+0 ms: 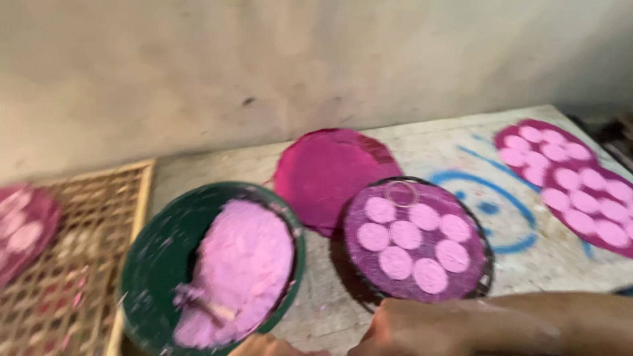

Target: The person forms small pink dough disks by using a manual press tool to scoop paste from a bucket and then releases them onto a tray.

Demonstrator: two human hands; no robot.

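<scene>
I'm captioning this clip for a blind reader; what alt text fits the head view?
A green bowl of pink paste sits beside a round screen holding seven pink discs, on a paint-stained table. Two hands, right hand and left hand, enter blurred at the bottom edge.

Round tray (479, 247): a dark-rimmed, circular mesh tray, its cloth-like surface stained purple-magenta. It lies flat on the worktable, just right of the green bowl and just above the hands at the bottom edge.
Pink discs (396, 262): seven pale pink, flat rounds sit on the tray in a cluster, close together, one in the middle.
Ring mould (401, 194): a thin ring lies at the tray's far edge, its inside showing purple.
Green bowl (161, 254): a round, dark green basin, smeared with powder, piled with soft pink paste heaped towards its right side. A pink-coated tool lies in the paste.
</scene>
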